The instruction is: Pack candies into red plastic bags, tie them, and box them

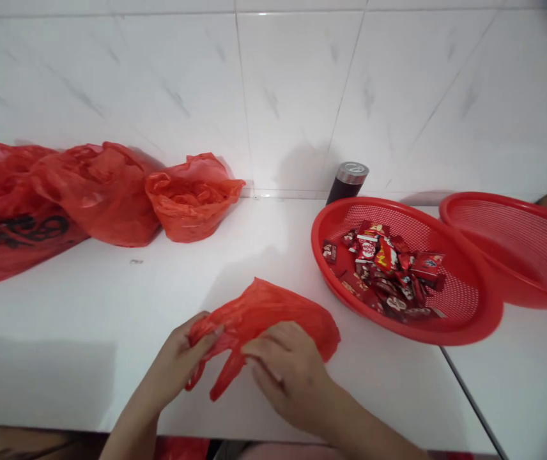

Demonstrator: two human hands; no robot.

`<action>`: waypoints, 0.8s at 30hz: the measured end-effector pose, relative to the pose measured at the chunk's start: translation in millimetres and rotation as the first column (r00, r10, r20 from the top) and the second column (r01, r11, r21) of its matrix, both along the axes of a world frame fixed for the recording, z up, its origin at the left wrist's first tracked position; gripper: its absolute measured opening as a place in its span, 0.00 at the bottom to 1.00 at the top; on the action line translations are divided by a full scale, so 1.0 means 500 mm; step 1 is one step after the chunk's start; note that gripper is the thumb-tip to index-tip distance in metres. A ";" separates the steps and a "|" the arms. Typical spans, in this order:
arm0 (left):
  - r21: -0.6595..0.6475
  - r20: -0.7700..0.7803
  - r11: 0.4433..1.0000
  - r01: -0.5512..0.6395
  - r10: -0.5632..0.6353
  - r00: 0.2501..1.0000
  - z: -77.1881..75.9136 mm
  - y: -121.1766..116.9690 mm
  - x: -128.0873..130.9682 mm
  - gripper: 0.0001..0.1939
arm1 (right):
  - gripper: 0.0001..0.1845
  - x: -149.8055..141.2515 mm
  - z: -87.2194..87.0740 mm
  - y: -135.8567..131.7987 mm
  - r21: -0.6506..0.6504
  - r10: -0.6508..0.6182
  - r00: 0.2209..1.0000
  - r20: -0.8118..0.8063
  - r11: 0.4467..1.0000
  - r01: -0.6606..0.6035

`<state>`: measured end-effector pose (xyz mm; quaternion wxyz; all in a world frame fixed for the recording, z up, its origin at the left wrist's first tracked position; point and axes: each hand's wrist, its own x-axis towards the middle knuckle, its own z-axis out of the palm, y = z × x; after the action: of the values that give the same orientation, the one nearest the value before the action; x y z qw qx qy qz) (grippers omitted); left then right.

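Note:
A thin red plastic bag [273, 300] lies across the near middle of the white table, its handle loops toward me. My left hand [184, 354] pinches the bag's left end between thumb and fingers. Over the bag's near edge, my right hand [292, 370] has its thumb and fingers pressed together on the plastic by a handle. Whether anything is inside the bag cannot be made out. To the right stands a red perforated basket [465, 268] with several wrapped sweets [388, 268] heaped in it.
Against the tiled wall at left stand a small open red bag [197, 211], a fuller red bag [110, 198] and a large one with black markings [9, 217]. A dark silver-lidded bottle [347, 182] is behind the basket. A second red basket [517, 255] stands far right.

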<state>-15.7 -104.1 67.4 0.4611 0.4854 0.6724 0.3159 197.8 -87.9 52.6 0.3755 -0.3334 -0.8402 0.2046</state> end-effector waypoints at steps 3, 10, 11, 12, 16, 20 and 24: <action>0.084 0.063 0.995 0.058 -0.063 0.996 0.015 -0.013 0.022 0.16 | 0.15 -0.027 -0.005 0.010 -0.006 0.049 0.948 0.314 0.999 -0.050; -0.282 0.547 0.884 -0.373 0.468 0.694 -0.003 -0.025 -0.073 0.12 | 0.10 0.080 0.013 0.018 -0.060 0.088 0.750 0.656 0.996 -0.064; -0.333 0.561 0.840 -0.429 0.542 0.626 -0.011 -0.018 -0.089 0.12 | 0.17 0.107 0.032 0.011 -0.047 0.096 0.767 0.634 0.995 -0.086; -0.369 0.556 0.799 -0.475 0.599 0.576 -0.018 -0.011 -0.099 0.12 | 0.25 0.135 0.053 0.004 -0.046 0.097 0.789 0.607 0.995 -0.087; -0.369 0.522 0.824 -0.430 0.567 0.637 -0.032 0.006 -0.091 0.15 | 0.32 0.237 0.142 -0.012 -0.173 0.016 0.889 0.458 0.982 0.072; -0.140 0.401 0.973 -0.182 0.224 0.888 -0.018 0.000 -0.037 0.22 | 0.30 0.322 0.186 0.005 -0.342 -0.002 0.954 0.300 0.933 0.110; -0.091 0.265 0.995 -0.035 0.058 0.962 -0.009 -0.004 -0.007 0.27 | 0.22 0.389 0.197 0.089 -0.489 0.017 0.984 0.177 0.869 0.072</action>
<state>-19.1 -105.9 63.0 0.5605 0.4023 0.6280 0.3601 392.2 -43.5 150.9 0.2055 -0.4469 -0.7849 0.3768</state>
